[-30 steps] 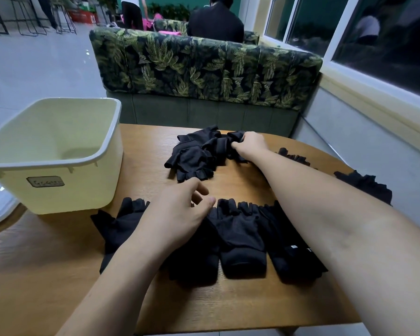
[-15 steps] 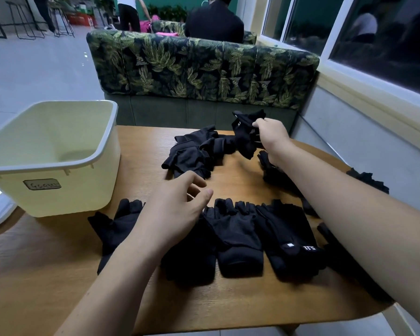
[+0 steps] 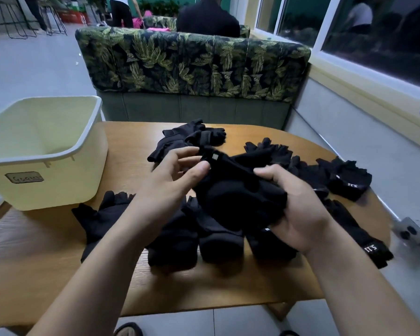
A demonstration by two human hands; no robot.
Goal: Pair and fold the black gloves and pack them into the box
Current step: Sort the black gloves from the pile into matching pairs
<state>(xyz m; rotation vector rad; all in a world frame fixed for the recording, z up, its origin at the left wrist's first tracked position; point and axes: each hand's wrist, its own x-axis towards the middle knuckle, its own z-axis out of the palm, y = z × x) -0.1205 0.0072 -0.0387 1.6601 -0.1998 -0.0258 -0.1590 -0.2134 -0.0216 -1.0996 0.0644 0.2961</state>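
A black glove is held up over the middle of the wooden table. My right hand grips its lower part, thumb on top. My left hand pinches its cuff end between thumb and fingers. Under the hands a row of black gloves lies near the front edge, partly hidden by my arms. More loose gloves lie in a far pile and at the right. The pale yellow box stands at the left, nothing visible inside.
A leaf-patterned sofa back rises just behind the table. A window sill and wall run along the right. A grey metal object sits past the table's right edge. People stand and sit far behind the sofa.
My right hand has carried a glove from the far pile back toward me. My left hand has lifted off the front row and taken hold of the same glove.
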